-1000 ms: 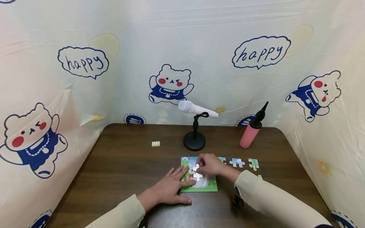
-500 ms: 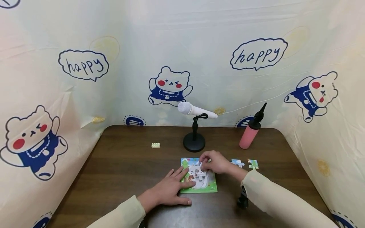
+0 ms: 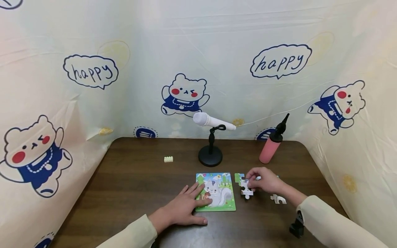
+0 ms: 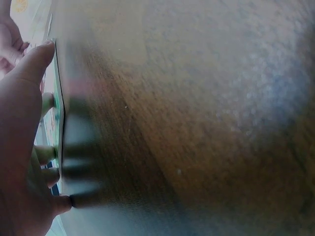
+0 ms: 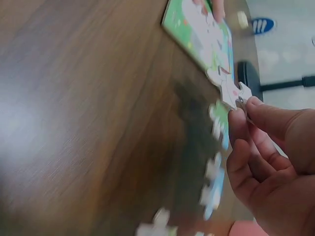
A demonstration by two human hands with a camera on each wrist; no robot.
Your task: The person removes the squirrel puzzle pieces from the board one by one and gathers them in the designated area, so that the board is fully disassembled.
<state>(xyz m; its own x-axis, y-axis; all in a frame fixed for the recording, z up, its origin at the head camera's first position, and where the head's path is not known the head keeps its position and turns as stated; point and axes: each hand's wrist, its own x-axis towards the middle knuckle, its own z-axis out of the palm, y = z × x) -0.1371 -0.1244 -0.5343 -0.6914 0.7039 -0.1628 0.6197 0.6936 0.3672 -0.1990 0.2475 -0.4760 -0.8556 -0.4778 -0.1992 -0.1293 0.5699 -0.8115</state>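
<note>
White puzzle piece (image 5: 230, 93) between right fingers (image 5: 239, 127)

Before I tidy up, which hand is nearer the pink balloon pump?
Right: the right hand is in front of the pink balloon pump; the left hand is farther left, touching the squirrel puzzle.

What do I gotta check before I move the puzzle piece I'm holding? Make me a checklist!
1. Puzzle piece gripped: ok, your right hand pinches it.
2. Animal picture held down: ok, your left hand rests on its lower left part.
3. Microphone stand out of the way: ok, it is behind the picture, touching neither hand.
4. All loose pieces easy to see: not ok, your right hand partly covers some in the head view.
5. Piece turned the right way: cannot tell.
</note>
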